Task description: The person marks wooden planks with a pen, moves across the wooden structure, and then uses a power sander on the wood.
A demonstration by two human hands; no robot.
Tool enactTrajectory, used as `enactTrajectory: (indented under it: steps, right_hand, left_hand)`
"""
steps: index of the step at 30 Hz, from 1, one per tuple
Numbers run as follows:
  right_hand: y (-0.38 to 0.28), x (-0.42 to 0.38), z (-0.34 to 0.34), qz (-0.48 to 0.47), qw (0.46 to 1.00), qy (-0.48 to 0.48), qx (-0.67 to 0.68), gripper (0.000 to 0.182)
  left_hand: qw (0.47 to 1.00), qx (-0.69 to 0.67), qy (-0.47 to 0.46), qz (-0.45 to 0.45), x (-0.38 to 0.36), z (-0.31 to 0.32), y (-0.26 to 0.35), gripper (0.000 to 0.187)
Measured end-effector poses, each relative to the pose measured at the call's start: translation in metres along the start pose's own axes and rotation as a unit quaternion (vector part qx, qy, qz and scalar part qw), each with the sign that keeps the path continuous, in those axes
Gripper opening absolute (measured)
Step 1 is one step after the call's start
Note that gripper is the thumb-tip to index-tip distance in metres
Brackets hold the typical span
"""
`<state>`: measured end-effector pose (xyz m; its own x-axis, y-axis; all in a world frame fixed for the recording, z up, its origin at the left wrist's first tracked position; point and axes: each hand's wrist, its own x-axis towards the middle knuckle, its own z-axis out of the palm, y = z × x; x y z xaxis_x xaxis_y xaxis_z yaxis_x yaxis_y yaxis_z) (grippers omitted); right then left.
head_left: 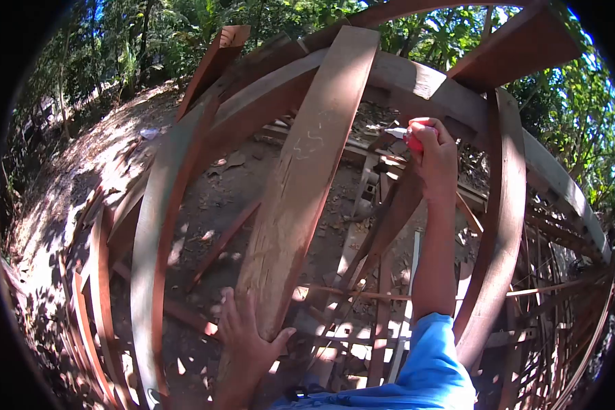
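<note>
A long wooden plank [307,171] slopes up and away from me, its far end lying over a curved beam. Pale squiggly marks show on its upper face. My left hand [249,339] rests on the near part of this plank, fingers spread and thumb out to the right. Raised to the right of the plank, my right hand [434,147] is closed around a small red squeeze bottle [413,140] with a pale pointed nozzle. The nozzle points left toward the plank, apart from it.
The curved beam [410,75] arches across the front. Curved upright timbers stand at left [154,253] and right [509,178]; a thick board [519,48] juts out at upper right. Below lie bare soil [205,178], loose slats and rubble. Trees surround the place.
</note>
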<state>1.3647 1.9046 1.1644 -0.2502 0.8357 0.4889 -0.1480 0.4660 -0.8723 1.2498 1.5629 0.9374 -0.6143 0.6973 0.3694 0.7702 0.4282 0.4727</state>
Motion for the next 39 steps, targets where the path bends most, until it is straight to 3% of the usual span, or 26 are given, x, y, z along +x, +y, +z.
enactTrajectory:
  steps: [2, 3, 4, 6, 8, 9, 13, 17, 20, 23, 26, 29, 31, 34, 36, 39]
  right_hand:
    - [-0.027, 0.028, 0.015, -0.066, 0.996, -0.008, -0.058, 0.024]
    - [-0.034, 0.043, 0.026, -0.099, 0.991, -0.012, -0.089, 0.024]
    - [-0.036, 0.066, 0.039, -0.182, 0.976, -0.001, -0.116, 0.025]
    - [-0.051, 0.104, 0.067, -0.185, 0.966, -0.034, -0.180, 0.028]
    - [-0.052, 0.157, 0.099, -0.267, 0.923, -0.079, -0.267, 0.031]
    - [-0.054, 0.180, 0.117, -0.270, 0.893, -0.089, -0.349, 0.032]
    - [-0.051, 0.239, 0.177, -0.276, 0.757, -0.081, -0.587, 0.040]
    - [-0.039, 0.263, 0.209, -0.241, 0.666, -0.071, -0.703, 0.039]
    - [-0.034, 0.273, 0.218, -0.189, 0.632, -0.099, -0.745, 0.040]
    - [-0.017, 0.313, 0.210, -0.225, 0.569, -0.104, -0.784, 0.040]
    - [-0.011, 0.306, 0.216, -0.242, 0.601, -0.054, -0.759, 0.040]
    - [-0.013, 0.302, 0.219, -0.212, 0.598, -0.042, -0.772, 0.040]
    - [-0.021, 0.307, 0.219, -0.188, 0.504, -0.159, -0.828, 0.043]
    - [-0.026, 0.306, 0.227, -0.172, 0.515, -0.153, -0.826, 0.041]
    - [-0.021, 0.299, 0.228, -0.187, 0.600, -0.047, -0.776, 0.036]
    - [-0.011, 0.298, 0.229, -0.227, 0.602, 0.004, -0.766, 0.032]
  left_hand:
    - [1.000, 0.001, -0.003, 0.007, -0.001, 0.002, -0.005, 0.115]
    - [1.000, 0.004, -0.002, 0.002, -0.001, -0.002, -0.002, 0.107]
    - [1.000, -0.001, -0.001, 0.006, 0.000, 0.000, -0.004, 0.109]
    - [1.000, -0.013, -0.006, 0.003, -0.004, 0.003, -0.008, 0.114]
    - [0.999, -0.036, -0.035, -0.012, -0.002, -0.007, -0.007, 0.105]
    - [0.998, -0.048, -0.049, -0.017, 0.000, -0.010, -0.007, 0.101]
    - [0.998, -0.022, 0.059, 0.005, 0.000, 0.003, -0.010, 0.093]
    - [0.998, -0.022, 0.042, 0.040, -0.006, 0.007, -0.021, 0.075]
    - [0.999, -0.007, -0.007, 0.045, 0.000, -0.009, -0.022, 0.075]
    - [0.999, -0.025, 0.004, 0.039, -0.003, -0.004, -0.021, 0.074]
    - [0.998, -0.018, -0.016, 0.050, -0.003, -0.007, -0.022, 0.078]
    - [0.998, -0.029, -0.028, 0.056, 0.004, -0.013, -0.023, 0.087]
    - [0.997, -0.041, -0.039, 0.058, 0.006, -0.020, -0.024, 0.093]
    - [0.997, -0.068, -0.006, 0.044, 0.002, -0.005, -0.022, 0.090]
    - [0.997, -0.072, 0.019, 0.034, -0.002, 0.003, -0.020, 0.085]
    - [0.997, -0.070, 0.031, 0.028, 0.000, 0.006, -0.018, 0.080]
